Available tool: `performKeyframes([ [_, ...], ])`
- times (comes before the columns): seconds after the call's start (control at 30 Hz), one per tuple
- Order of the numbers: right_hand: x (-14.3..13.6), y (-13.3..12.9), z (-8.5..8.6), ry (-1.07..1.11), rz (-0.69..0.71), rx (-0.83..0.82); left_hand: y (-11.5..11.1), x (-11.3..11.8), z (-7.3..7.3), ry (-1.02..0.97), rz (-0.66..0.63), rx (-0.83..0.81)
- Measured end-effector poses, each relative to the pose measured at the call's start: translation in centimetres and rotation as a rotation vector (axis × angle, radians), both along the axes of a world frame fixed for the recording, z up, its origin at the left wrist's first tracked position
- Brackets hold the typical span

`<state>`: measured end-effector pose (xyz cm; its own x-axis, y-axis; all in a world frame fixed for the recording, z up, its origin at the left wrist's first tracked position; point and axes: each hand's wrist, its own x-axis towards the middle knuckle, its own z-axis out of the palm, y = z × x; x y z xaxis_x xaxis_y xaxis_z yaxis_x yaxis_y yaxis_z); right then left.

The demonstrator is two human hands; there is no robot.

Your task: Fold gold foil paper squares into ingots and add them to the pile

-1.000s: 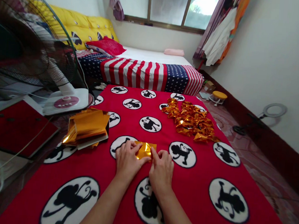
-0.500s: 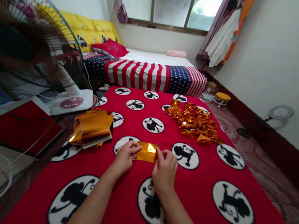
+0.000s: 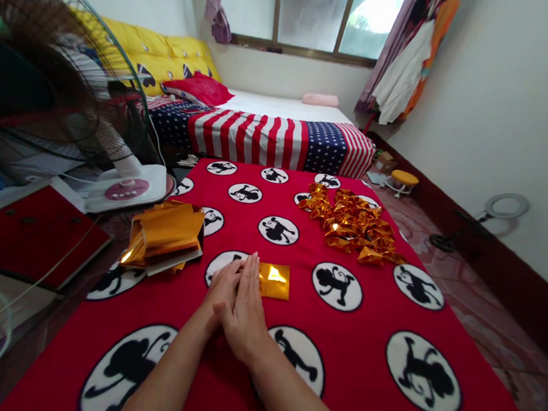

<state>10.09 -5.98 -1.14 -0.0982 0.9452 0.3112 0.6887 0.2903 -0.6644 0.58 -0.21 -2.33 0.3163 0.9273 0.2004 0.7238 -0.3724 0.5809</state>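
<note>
A small sheet of shiny gold foil paper [image 3: 275,282] lies on the red cloth in front of me, its left part covered by my hands. My right hand [image 3: 245,310] lies across the left part of the paper, its fingers stretched out flat and close together. Just behind it, my left hand [image 3: 221,289] is at the paper's left end with its fingers bent. The right hand hides the left fingertips and their grip on the paper.
A stack of gold paper sheets [image 3: 166,235] lies to the left, beside a standing fan [image 3: 125,186]. Folded gold foil pieces [image 3: 352,226] are heaped at the right. Beyond the red monkey-print cloth [image 3: 360,374] stands a bed with a striped, starred cover [image 3: 260,135].
My right hand has left the paper's right edge and moved left, up against my left hand. Its fingers have straightened from a pinch. The paper stays on the cloth.
</note>
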Motion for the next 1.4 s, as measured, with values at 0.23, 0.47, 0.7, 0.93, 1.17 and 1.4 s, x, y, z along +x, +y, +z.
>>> performKeyframes([
  [0.23,3.4,-0.6,-0.7,-0.061,0.010,-0.044,-0.3,0.2,1.0,-0.025,-0.063,-0.061],
  [0.47,8.1,-1.7,-0.1,-0.381,-0.008,-0.163,-0.8,0.3,1.1,-0.040,-0.054,-0.047],
  [0.7,8.4,-2.2,0.0,-0.525,-0.029,-0.134,-2.0,2.5,4.5,0.216,0.026,-0.068],
  [0.93,8.1,-2.2,-1.1,-0.658,0.042,-0.122,-4.3,7.7,4.3,0.050,-0.339,-0.092],
  [1.17,8.3,-2.1,-1.0,-0.638,-0.023,-0.119,-2.7,5.0,1.9,0.178,-0.302,-0.097],
  [1.4,8.7,-2.2,-1.1,-0.601,-0.027,-0.138,-1.6,2.7,1.5,0.341,-0.079,0.011],
])
